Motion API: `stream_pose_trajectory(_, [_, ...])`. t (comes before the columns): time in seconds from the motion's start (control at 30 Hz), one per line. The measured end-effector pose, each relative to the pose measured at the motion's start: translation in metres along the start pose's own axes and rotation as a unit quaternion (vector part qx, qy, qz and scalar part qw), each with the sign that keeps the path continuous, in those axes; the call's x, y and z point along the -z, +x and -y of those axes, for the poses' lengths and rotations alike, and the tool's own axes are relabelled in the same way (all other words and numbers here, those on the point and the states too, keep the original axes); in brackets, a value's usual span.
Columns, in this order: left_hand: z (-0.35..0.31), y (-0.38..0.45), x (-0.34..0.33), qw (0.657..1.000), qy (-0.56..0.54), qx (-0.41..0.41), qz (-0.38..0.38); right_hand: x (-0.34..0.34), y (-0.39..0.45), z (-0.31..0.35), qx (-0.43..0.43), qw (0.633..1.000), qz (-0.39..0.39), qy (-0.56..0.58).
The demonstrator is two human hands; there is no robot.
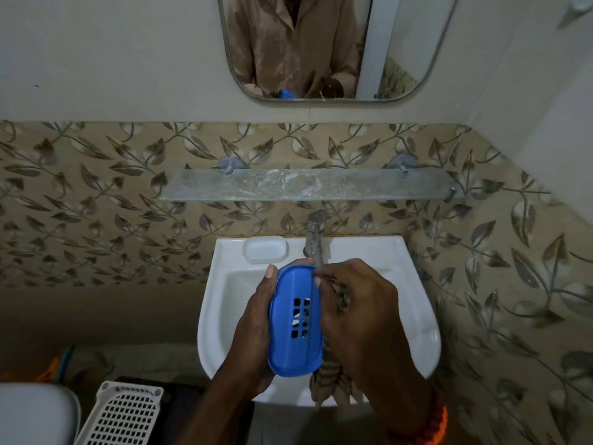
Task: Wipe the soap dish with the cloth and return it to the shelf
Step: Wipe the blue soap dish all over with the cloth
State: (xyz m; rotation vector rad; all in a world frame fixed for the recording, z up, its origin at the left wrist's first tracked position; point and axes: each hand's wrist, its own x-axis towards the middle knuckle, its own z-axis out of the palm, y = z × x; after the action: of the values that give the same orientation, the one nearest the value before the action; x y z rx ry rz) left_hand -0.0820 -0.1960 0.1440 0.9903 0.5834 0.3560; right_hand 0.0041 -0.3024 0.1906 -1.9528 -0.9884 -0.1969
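While I hold things over the basin, this is how they stand:

Soap dish: the blue soap dish (pixel 293 319) is in the air above the white sink (pixel 417 332), tilted on edge with its slotted base toward me, not on the shelf.

Left grip: my left hand (pixel 253 329) wraps the dish from its left side, thumb up at the top edge, fingers curled behind it.

Right grip: my right hand (pixel 359 313) is bunched round the brown cloth (pixel 327 380), pressing it against the dish's right edge; the cloth's tail hangs down toward the sink's front rim.

Shelf: the glass shelf (pixel 224 191) sits on the wall above the tap (pixel 314 239), well apart from the dish.

Risk, slipping: the dish is smooth plastic and I hold it by one side only, so a hard wipe from the right could push it out of my left hand into the sink.

Risk, tap: the spout is just beyond my knuckles; a long stroke upward could knock the dish or my hand against it.

Risk, cloth tail: the loose end may drag in the basin and pick up water, then smear the dish again.

Risk, shelf: it looks wet or streaked, so the dish might slide once set there.

Nearby: a white lid or tray (pixel 264 248) lies on the sink's back ledge, left of the tap.

Writing: I can read no brand, label or lettering on anything.
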Motion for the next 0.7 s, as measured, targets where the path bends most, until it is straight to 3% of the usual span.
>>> stream_pose_trajectory(0.2, [-0.002, 0.001, 0.002, 1.0, -0.018, -0.013, -0.001, -0.004, -0.019, 0.006, -0.015, 1.0, 0.019, 0.004])
stream_pose_trajectory(0.4, [0.0, 0.004, 0.001, 1.0, 0.008, -0.025, 0.0, -0.006, -0.003, 0.002, -0.028, 1.0, -0.011, 0.006])
stream_pose_trajectory(0.53, [0.0, 0.006, 0.006, 1.0, -0.027, -0.008, -0.008, -0.009, -0.018, 0.004, -0.024, 0.999, 0.027, 0.003])
stream_pose_trajectory(0.7, [0.006, 0.005, 0.002, 1.0, 0.011, -0.011, -0.005, -0.008, 0.002, 0.002, -0.013, 1.0, -0.019, -0.009])
